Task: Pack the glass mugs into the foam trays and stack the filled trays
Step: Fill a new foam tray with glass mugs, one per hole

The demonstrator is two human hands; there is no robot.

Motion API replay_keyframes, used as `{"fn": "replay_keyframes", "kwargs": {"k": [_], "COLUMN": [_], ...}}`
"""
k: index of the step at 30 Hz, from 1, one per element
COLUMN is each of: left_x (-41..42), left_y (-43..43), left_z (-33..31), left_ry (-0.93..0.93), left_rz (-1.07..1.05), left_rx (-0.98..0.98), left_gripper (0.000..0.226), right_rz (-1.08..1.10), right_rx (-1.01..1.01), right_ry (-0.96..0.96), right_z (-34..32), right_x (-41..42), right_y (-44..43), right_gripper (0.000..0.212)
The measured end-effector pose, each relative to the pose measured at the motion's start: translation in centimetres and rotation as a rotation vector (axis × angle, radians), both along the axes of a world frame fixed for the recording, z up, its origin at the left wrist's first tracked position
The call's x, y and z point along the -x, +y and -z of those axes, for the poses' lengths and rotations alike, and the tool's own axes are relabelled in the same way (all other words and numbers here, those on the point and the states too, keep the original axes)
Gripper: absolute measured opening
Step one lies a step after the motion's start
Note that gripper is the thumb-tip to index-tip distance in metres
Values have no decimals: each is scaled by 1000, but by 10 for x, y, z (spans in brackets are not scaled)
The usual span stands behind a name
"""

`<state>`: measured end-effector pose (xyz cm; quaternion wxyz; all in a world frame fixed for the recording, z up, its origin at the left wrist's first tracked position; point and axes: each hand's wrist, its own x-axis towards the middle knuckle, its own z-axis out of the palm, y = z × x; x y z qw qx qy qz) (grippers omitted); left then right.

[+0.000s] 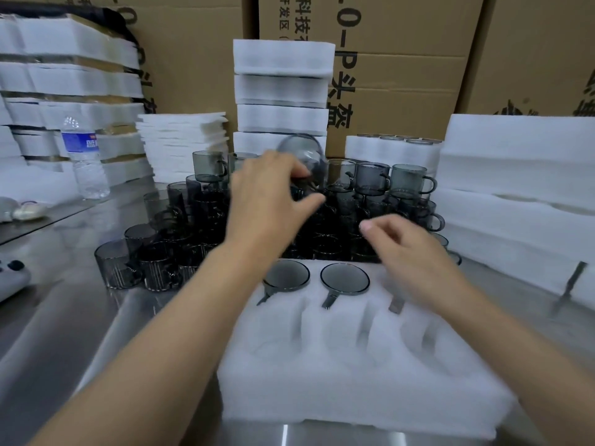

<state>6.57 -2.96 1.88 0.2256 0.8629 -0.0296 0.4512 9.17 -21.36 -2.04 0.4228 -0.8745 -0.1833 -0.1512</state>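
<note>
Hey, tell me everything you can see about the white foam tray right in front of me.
The foam tray is a thick white block of soft-looking foam, lying flat on the steel table, nearest the camera. Round pockets with narrow handle slots are cut into its top. A grey glass mug and a second mug sit in back-row pockets, handles in their slots. A third handle shows beneath the right hand, which covers that pocket. The front-row pockets are empty.
</note>
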Motion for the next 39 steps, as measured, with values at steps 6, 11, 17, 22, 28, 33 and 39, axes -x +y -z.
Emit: {"fn": "replay_keyframes", "kwargs": {"k": [6, 11, 17, 22, 28, 33, 39], "left_x": [8, 11, 11, 6, 1, 4, 4], "left_y": [-18, -14, -13, -12, -11, -11, -10], "left_z": [27, 34, 35, 40, 43, 42, 42], "left_ry": [224, 246, 217, 259, 454, 455, 437], "left_rz": [381, 439, 520, 530, 529, 529, 526], "left_rx": [-60, -65, -29, 83, 175, 157, 157], "left_gripper": [30, 28, 55, 95, 102, 93, 88], "right_rz": [-90, -181, -204, -223, -293, -322, -273], "right_rx": [-430, -477, -559, -635, -667, -639, -579], "right_ry": [140, 201, 242, 264, 253, 255, 216], "right_z": [-2, -2, -3, -4, -3, -5, -4], "right_x": [-8, -6, -5, -6, -6, -7, -6], "right_y": [1, 4, 4, 4, 3, 2, 0], "right_gripper": [33, 33, 26, 18, 8, 28, 25]}}
